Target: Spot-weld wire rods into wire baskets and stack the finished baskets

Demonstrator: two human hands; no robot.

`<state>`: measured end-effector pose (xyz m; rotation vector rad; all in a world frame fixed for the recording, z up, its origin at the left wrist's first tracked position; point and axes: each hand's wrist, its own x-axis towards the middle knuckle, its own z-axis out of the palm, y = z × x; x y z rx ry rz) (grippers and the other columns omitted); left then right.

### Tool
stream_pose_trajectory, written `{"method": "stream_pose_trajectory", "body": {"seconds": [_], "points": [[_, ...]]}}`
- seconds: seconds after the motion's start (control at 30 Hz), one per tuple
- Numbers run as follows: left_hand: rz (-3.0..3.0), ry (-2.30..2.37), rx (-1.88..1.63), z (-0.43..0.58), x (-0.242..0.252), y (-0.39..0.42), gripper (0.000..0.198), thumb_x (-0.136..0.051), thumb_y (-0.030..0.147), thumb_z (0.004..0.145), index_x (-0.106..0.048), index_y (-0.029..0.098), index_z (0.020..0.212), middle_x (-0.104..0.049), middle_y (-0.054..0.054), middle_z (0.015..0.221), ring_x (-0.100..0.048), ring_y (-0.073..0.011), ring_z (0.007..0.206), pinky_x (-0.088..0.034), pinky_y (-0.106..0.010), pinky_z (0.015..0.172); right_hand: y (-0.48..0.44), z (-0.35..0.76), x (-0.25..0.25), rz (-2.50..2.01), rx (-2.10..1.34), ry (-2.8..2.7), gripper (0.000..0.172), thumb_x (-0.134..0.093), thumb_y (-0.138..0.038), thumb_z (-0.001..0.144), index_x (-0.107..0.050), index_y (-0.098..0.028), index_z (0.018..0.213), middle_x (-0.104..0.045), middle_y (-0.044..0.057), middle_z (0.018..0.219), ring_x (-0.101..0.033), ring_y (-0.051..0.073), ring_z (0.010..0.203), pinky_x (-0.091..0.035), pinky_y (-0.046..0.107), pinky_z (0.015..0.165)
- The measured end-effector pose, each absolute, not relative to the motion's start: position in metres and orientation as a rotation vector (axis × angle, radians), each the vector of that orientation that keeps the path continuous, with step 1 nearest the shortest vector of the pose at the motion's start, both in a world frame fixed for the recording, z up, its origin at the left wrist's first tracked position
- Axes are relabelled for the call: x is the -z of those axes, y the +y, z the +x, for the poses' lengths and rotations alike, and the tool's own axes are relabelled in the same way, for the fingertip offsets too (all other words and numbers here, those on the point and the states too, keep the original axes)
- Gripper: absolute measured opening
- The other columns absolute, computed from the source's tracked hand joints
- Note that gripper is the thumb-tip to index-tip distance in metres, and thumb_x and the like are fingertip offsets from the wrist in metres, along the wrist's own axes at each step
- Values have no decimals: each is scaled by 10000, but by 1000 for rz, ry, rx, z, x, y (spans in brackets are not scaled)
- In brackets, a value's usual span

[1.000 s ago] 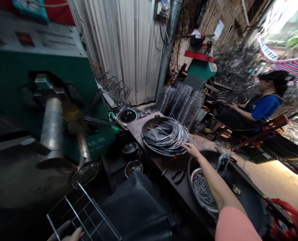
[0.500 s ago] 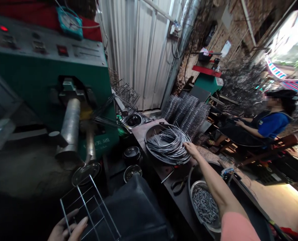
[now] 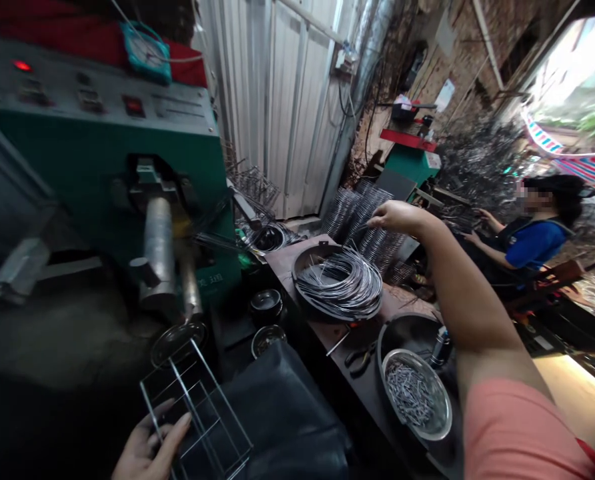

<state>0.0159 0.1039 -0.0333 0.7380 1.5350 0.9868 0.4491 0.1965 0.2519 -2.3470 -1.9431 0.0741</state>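
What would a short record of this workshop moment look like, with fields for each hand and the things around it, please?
left hand: holds a wire frame
right hand: raised, empty, beside stacked wire racks
bench: wire coil in a black pan; steel bowl of short wire pieces; pliers
nearby: green machine; seated co-worker in blue

A short salmon-pink sleeve [image 3: 522, 433] (loose-fitting) covers the upper right arm [image 3: 482, 313].

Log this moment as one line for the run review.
left hand: grips wire rack | right hand: open, by stacked wire hoops | also: wire coil in black pan; seated co-worker
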Motion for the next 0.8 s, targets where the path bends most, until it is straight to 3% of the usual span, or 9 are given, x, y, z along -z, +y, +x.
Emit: {"method": "stream_pose_trajectory", "body": {"seconds": [0.17,0.27,0.43,0.6,0.7,0.8], "points": [[833,1420,-1205,7,25,109,632,-701,539,521,-571,160,1008,-564,24,626,-543,-134,580,-431,-253,544,145,372,-232,-1703,-419,-2194,450,-541,-594,746,-672,-167,789,-595,15,673,-509,137,623,-385,232,580],[873,1315,-1366,4,18,110,523,-600,565,649,-580,148,963,-491,45,552,-452,-98,521,-362,-227,521,142,340,-184,-1479,-664,-2151,469,-524,-596,751,-649,-146,792,-567,14,667,-503,146,633,-390,241,594],[783,1165,-1400,1,6,101,588,-363,639,775,-553,131,1004,-494,24,531,-428,-106,520,-325,-225,512,163,292,-89,-1267,-958,-2087,406,-520,-558,756,-629,-168,781,-573,23,700,-520,182,700,-413,283,692],[811,1148,-1403,0,2,87,468,-465,571,771,-551,146,948,-477,37,569,-431,-87,524,-301,-212,506,169,275,-24,-1230,-1099,-2095,377,-491,-532,779,-609,-175,786,-575,24,720,-528,191,721,-422,285,702],[933,1230,-1374,5,7,82,353,-549,496,754,-530,156,847,-418,67,513,-381,-71,478,-278,-207,488,166,273,-10,-1211,-1122,-2106,361,-471,-509,807,-596,-171,777,-572,16,708,-532,179,707,-423,269,685],[1012,1273,-1332,13,13,79,319,-492,482,796,-515,167,842,-419,68,515,-392,-73,478,-302,-208,499,158,261,-12,-1146,-1106,-2183,339,-455,-474,837,-597,-170,793,-590,15,723,-548,170,707,-422,250,666]]}}
